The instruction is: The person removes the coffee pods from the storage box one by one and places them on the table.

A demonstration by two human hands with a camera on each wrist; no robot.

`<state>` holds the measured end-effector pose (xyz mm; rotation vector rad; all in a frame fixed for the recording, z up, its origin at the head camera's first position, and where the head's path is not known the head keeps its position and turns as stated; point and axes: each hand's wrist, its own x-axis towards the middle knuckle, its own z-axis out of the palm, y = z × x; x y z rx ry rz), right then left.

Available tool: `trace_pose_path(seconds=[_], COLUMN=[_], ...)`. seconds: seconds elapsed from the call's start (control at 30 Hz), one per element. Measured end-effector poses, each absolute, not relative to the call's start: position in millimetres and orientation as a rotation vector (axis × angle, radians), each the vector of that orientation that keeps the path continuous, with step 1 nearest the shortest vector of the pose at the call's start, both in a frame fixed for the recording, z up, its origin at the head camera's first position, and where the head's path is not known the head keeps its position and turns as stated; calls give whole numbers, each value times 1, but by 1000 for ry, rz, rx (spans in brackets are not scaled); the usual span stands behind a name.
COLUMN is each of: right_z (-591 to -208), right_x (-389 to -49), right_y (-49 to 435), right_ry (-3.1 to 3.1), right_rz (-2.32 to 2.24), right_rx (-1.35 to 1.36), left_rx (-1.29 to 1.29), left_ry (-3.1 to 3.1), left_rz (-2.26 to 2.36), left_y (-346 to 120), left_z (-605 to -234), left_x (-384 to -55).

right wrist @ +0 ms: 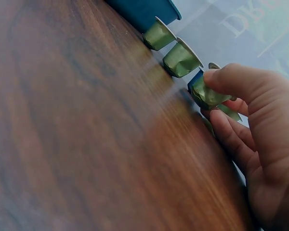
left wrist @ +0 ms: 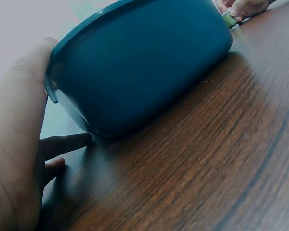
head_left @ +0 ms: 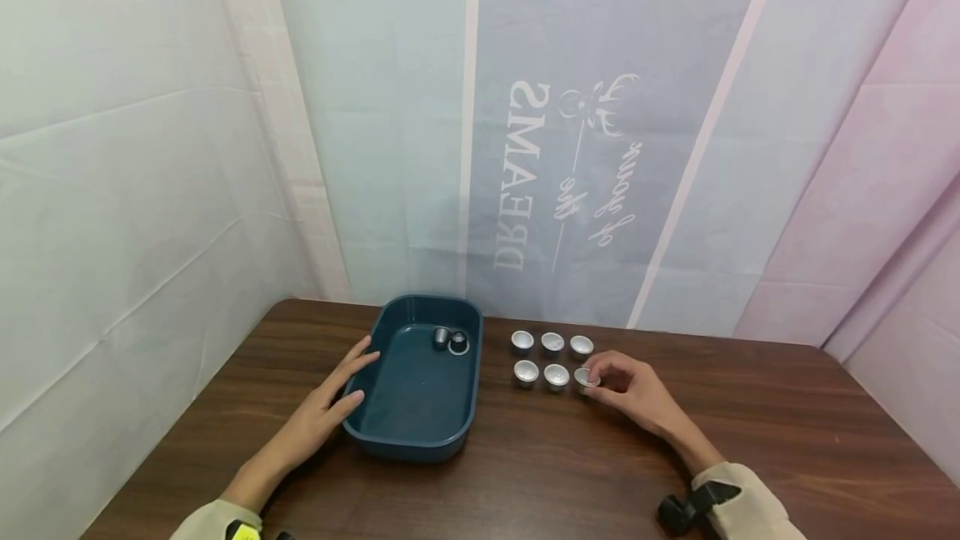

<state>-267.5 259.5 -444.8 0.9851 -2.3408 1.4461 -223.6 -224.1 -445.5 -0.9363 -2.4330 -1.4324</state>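
My right hand (head_left: 633, 394) pinches a coffee capsule (head_left: 587, 377) between thumb and fingers at the right end of the front row. In the right wrist view this capsule (right wrist: 204, 94) has a shiny green body. Silver-lidded capsules stand beside it in two short rows, among them a front-row capsule (head_left: 556, 376) and a back-row capsule (head_left: 552, 342). My left hand (head_left: 318, 423) rests against the left side of a dark teal basin (head_left: 416, 444), fingers extended over its rim. Two dark capsules (head_left: 442, 337) lie inside, near the far end.
The brown wooden table (head_left: 540, 473) runs back to a printed fabric curtain (head_left: 600, 190). Another curtain (head_left: 135, 190) hangs along the left side. The basin stands left of the capsule rows, with a strip of table between them.
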Motion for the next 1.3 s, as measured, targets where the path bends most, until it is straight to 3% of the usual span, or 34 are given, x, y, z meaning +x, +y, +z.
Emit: trace_pose_path(seconds=[1.3], right_z=[-458], right_x=[-274], right_y=[266], right_ry=[-2359], right_rz=[1414], right_rx=[992], left_rx=[-927], left_ry=[-2434], left_rz=[-1422], left_y=[-224], left_z=[-445], left_x=[-221])
